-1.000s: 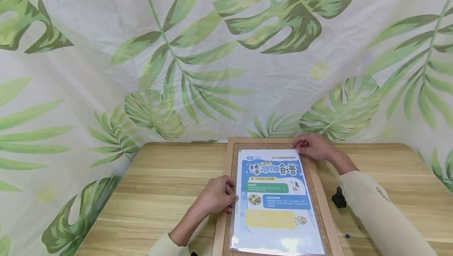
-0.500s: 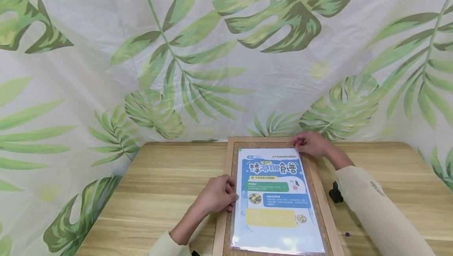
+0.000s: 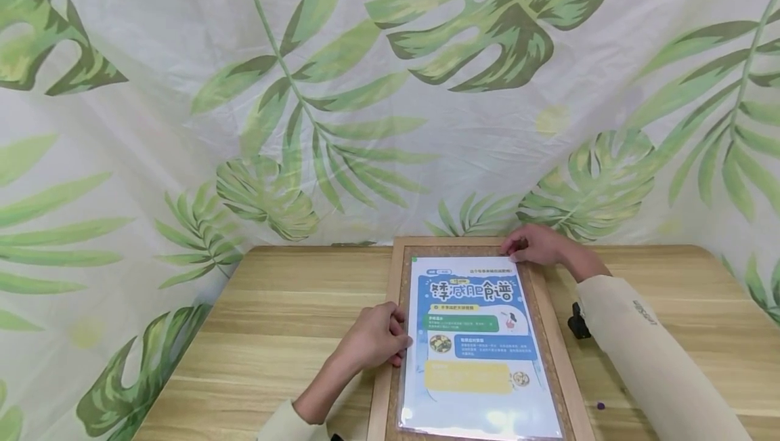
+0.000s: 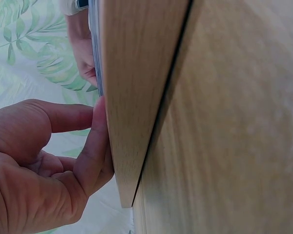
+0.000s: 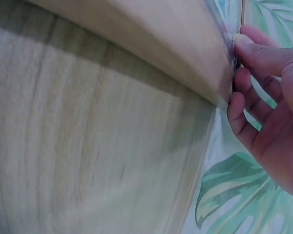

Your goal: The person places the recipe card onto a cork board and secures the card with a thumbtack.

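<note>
A glossy sheet-covered poster with blue, green and yellow panels lies on a cork board in a wooden frame. A small green pin marks its upper left corner. My left hand pinches the poster's left edge, thumb against forefinger; in the left wrist view its knuckles lie along the frame's side. At the upper right corner, my right hand pinches the poster between thumb and fingers. A pale yellowish spot shows at those fingertips; I cannot tell whether it is a pin.
The board lies on a wood-grain table, up against a leaf-print cloth at the back. A tiny purple piece sits right of the frame. A black wrist camera hangs beside the right sleeve.
My right hand stays at the corner, while its wrist and forearm have turned slightly, moving up and left. The left hand and the poster hold their places.
</note>
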Motion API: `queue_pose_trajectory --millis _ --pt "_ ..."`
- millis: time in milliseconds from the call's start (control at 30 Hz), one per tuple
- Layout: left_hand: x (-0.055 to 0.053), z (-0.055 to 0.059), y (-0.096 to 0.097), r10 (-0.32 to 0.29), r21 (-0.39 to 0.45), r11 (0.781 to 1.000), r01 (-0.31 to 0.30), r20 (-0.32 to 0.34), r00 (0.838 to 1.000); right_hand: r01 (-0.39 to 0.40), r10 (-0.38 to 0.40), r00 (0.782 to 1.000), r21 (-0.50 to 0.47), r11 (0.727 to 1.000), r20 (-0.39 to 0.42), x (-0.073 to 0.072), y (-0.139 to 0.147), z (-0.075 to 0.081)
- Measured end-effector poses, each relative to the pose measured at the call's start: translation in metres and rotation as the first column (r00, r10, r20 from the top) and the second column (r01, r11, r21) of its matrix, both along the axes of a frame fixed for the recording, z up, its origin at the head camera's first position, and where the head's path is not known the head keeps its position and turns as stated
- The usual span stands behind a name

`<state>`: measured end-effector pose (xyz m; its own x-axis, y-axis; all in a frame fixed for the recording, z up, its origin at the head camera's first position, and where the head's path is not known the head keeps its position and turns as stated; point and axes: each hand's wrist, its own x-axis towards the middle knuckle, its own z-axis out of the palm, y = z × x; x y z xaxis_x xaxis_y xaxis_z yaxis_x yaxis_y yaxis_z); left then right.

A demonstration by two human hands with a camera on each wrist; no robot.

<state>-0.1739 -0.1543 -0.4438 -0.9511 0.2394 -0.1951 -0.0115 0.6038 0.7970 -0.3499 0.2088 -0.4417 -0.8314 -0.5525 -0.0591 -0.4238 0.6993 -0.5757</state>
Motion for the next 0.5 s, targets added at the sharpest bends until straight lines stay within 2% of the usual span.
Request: queue_pose_trajectory --millis 267,500 --pt "0.0007 0.0001 0.0011 -0.002 -0.004 1.000 0.002 -0.005 1.000 -0.043 0.043 0.999 0.029 0.999 0.020 -0.0045 -0.0014 0.0055" --pt "0.0011 0.0019 0.0014 -0.004 -0.007 1.000 0.004 -0.008 1.000 -0.028 0.026 0.998 0.041 0.999 0.060 -0.0088 -0.0048 0.0064"
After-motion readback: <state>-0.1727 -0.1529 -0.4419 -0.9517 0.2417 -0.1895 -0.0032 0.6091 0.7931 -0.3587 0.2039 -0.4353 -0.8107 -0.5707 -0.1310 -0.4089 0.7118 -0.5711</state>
